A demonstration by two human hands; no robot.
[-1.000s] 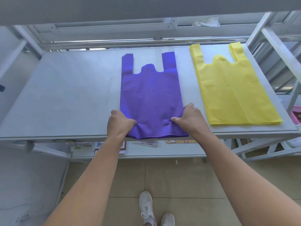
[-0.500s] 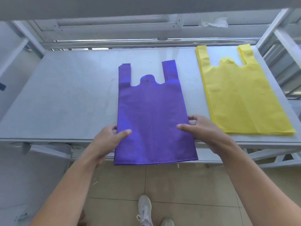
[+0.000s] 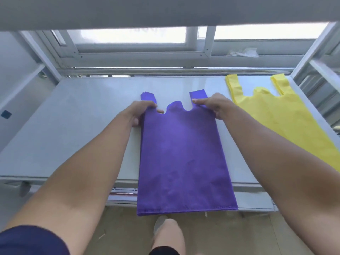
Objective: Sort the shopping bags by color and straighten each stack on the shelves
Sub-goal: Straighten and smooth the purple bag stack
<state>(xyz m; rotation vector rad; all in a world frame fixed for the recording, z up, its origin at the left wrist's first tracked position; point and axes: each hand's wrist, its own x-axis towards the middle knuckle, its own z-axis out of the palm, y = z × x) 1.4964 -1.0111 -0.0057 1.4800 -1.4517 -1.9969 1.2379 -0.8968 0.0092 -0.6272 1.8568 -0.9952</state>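
The purple bags (image 3: pixel 182 153) lay on the shelf (image 3: pixel 82 126), their bottom hem overhanging its front edge. The left hand (image 3: pixel 140 112) gripped their left handle base and the right hand (image 3: pixel 211 105) the right one (fingertips underneath were hidden). Right of them, the yellow bags (image 3: pixel 272 115) were partly covered by a forearm and cut off.
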